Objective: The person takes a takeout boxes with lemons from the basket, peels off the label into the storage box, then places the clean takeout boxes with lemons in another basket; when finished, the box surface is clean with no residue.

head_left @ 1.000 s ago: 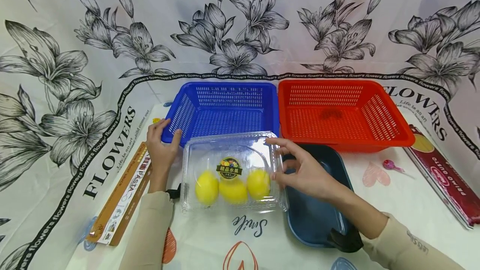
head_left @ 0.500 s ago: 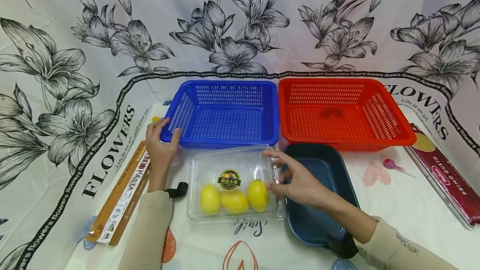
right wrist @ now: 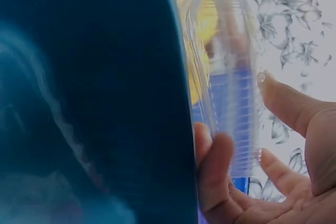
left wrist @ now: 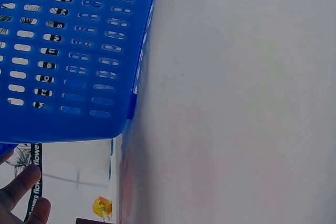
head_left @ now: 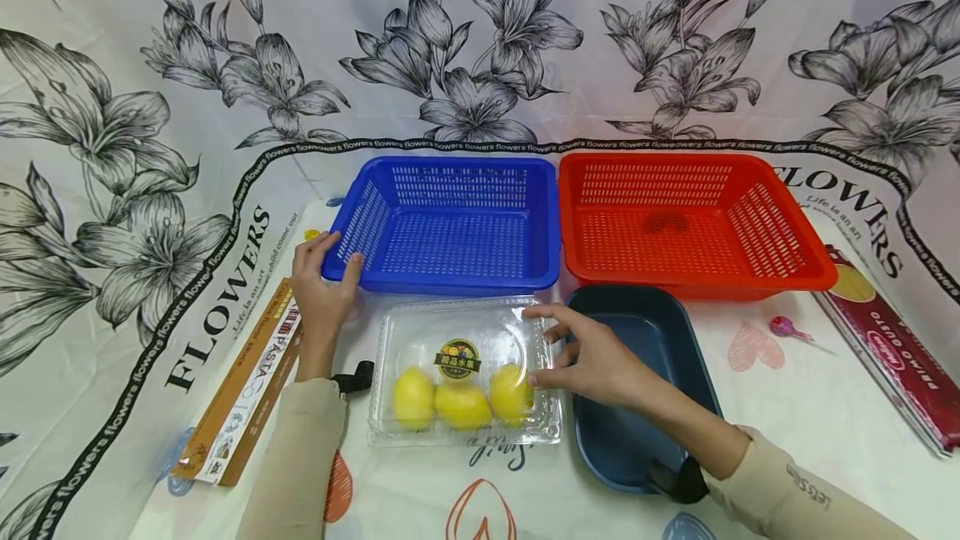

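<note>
- left hand (head_left: 322, 294), thumb and fingers parted at the blue basket (head_left: 457, 283)'s near left corner; whether it grips, i cannot tell
- clear container (head_left: 408, 332) with three yellow fruits (head_left: 462, 404), before the basket
- right hand (head_left: 596, 361), partly curled, holds the container's right side

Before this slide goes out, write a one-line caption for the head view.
Right grip at the edge of a clear box of three lemons, left grip at a blue basket.
</note>
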The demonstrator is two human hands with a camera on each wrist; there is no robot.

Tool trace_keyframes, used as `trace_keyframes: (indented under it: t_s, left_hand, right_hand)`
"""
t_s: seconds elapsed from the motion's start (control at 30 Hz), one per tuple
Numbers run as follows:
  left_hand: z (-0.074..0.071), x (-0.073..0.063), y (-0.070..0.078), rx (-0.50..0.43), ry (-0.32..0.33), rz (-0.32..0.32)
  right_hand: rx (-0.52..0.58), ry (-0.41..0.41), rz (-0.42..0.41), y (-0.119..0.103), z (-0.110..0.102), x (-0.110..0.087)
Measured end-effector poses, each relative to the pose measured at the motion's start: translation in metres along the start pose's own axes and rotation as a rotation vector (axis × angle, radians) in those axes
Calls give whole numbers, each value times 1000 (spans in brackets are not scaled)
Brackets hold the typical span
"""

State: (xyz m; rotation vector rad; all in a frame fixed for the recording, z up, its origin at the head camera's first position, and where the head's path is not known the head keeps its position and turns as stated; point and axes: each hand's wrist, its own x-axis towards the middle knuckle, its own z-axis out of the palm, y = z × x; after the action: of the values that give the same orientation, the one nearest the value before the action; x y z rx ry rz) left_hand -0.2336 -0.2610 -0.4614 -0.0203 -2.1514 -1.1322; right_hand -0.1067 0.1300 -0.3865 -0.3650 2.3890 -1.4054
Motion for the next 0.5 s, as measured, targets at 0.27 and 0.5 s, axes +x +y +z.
trace_keyframes:
  t_s: [0.27, 0.5]
  left_hand:
    - [0, 0, 3, -4, -2, -3]
    - [0, 0, 2, 5, 0, 0]
  right_hand:
    - [-144, 11, -33, 2, -1, 3]
    - [-204, 9, -28, 3, -1, 5]
